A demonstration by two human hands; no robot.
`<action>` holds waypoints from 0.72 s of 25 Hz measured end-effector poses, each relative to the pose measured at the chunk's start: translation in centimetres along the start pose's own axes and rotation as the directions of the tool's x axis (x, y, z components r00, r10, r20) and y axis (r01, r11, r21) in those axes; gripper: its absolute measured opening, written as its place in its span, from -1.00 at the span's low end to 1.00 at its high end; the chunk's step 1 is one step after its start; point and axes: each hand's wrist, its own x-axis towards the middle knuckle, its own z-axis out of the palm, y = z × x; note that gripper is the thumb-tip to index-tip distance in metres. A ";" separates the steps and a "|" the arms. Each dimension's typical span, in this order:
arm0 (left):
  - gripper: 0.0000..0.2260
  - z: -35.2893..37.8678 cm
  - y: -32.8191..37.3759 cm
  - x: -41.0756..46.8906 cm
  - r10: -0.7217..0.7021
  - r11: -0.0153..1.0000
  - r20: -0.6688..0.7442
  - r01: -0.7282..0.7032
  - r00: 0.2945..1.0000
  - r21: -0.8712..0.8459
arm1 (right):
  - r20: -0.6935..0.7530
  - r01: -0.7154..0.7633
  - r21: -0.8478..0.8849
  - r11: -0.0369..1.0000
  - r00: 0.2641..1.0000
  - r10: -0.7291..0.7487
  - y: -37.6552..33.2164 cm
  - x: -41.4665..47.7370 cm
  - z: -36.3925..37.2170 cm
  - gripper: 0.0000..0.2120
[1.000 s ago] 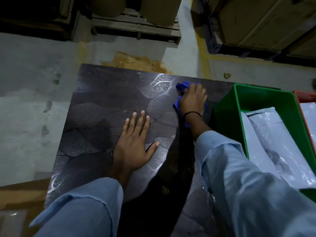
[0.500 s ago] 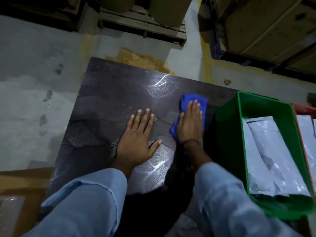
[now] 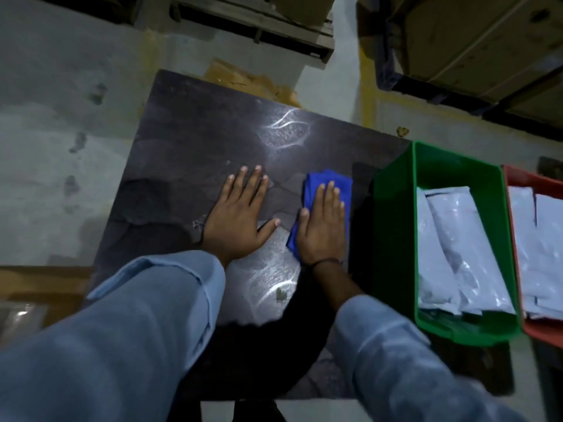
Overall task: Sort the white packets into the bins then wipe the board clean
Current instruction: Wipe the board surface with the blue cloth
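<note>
Several white packets (image 3: 457,239) are lying lengthwise in the green bin (image 3: 396,208), glossy, slightly crumpled and overlapping one another. More packets (image 3: 542,239) are filling the red bin (image 3: 518,184) just beside it on the right. Both hands are lying palm down on the board (image 3: 198,132) that is serving as the desk. The left hand (image 3: 237,220) is resting on the bare surface with its fingers straight and spread, holding nothing. The right hand (image 3: 323,229) is pressing flat, fingers straight and together, on a crumpled blue cloth (image 3: 332,181) near the green bin's left wall. The board is showing a dark, cracked-stone pattern and is catching pale patches of glare. Around it, a stained grey concrete floor (image 3: 61,117) is spreading out, with a wooden pallet (image 3: 259,25) and cardboard boxes (image 3: 472,41) standing beyond the far edge.
</note>
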 end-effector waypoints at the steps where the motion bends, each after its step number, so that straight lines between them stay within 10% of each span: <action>1: -0.23 0.1 -0.1 -0.1 0.003 1.000 0.008 -0.003 1.000 -0.001 | -0.003 -0.055 -0.022 0.998 0.998 0.055 0.5 2.1 -0.3 -0.40; 7: -0.22 1.0 -0.4 -0.1 0.005 1.000 0.000 -0.005 1.000 -0.005 | -0.041 -0.189 -0.051 0.981 0.981 0.187 0.7 8.1 1.1 -0.39; 18: -0.31 0.3 6.3 -13.2 -0.067 0.996 0.057 0.069 0.996 -0.048 | 0.031 0.115 0.072 0.991 0.993 -0.118 -1.1 -22.6 -0.3 -0.42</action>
